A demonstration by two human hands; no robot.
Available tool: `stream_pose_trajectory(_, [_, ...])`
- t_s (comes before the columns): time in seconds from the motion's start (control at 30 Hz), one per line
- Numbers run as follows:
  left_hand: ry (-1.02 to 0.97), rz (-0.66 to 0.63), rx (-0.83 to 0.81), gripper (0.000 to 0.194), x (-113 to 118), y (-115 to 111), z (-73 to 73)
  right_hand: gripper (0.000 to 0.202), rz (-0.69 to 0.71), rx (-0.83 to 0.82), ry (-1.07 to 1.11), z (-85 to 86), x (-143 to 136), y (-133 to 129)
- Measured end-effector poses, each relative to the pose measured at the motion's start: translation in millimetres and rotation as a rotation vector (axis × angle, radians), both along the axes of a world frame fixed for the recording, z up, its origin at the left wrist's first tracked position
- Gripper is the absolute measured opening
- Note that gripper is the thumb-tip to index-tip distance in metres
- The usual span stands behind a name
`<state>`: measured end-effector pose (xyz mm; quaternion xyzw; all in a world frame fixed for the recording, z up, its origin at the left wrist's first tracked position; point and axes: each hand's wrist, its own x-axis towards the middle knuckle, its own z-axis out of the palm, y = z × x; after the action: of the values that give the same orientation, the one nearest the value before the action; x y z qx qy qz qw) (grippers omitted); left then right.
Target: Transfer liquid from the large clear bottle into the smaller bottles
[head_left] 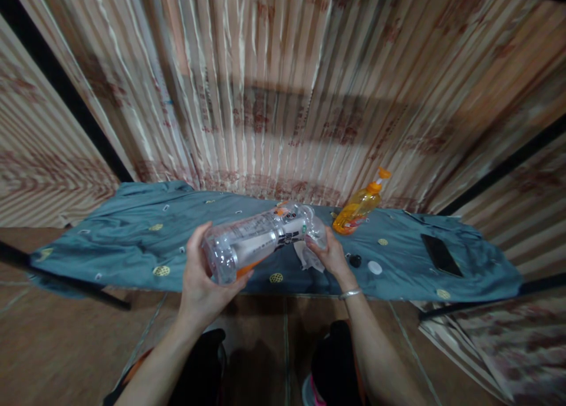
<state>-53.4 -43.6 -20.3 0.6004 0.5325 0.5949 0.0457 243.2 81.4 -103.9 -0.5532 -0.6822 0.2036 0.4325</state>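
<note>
Clear bottle (260,240) tilts over the blue cloth (128,235); left hand (198,276), fingers curled round its base, right hand (332,254), fingers closed at its neck; pump bottle (356,210) far right, white disc (374,267) and phone (441,255) near right.

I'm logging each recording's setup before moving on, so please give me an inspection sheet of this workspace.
Surface: blue-green patterned cloth, wrinkled.
Handled things: clear labelled bottle, held tilted above the cloth.
Clutter: orange-topped pump bottle, small black object, white disc, dark phone-like slab, whitish crumpled piece by the right hand.
Hands: left hand grips the bottle's base; right hand is at its other end, exact hold unclear.
Cables: nothing seen.
Surroundings: striped curtains, dark bars, tiled floor.
</note>
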Motion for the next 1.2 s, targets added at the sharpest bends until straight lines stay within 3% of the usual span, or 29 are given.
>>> stream_pose_trajectory(1.2, [0.003,-0.015,0.008,0.099,1.1,0.0,1.4,0.055,0.01,-0.013,0.019,5.4,-1.1,-1.9])
